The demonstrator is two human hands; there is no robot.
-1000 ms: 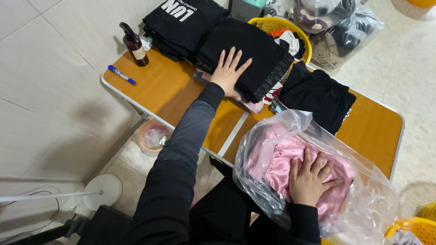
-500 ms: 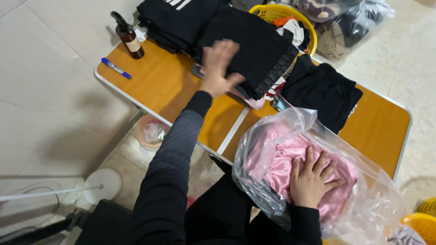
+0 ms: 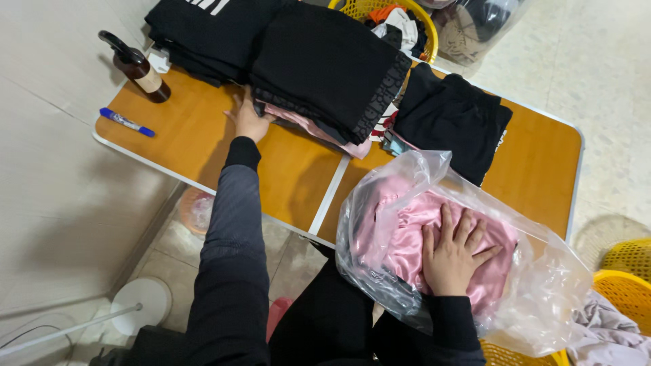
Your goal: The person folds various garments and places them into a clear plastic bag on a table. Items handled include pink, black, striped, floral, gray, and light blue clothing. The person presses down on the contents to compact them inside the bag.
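Observation:
My left hand (image 3: 248, 119) lies on the orange folding table (image 3: 183, 139), its fingers tucked under the near edge of a stack of folded black clothes (image 3: 325, 64). A pink garment edge (image 3: 319, 130) shows at the bottom of that stack. My right hand (image 3: 453, 252) presses flat, fingers spread, on a pink satin garment (image 3: 407, 237) inside a clear plastic bag (image 3: 549, 291) at the table's near edge.
A brown pump bottle (image 3: 141, 71) and a blue marker (image 3: 127, 123) lie at the table's left end. Another black pile (image 3: 451, 125) sits mid-table. Yellow baskets stand at the back (image 3: 380, 8) and lower right (image 3: 627, 281). A white stand base (image 3: 142, 301) rests on the floor.
My left hand came off the top of the black stack and moved down to its near left edge, fingers slipping under. The right hand stayed pressed on the pink bag.

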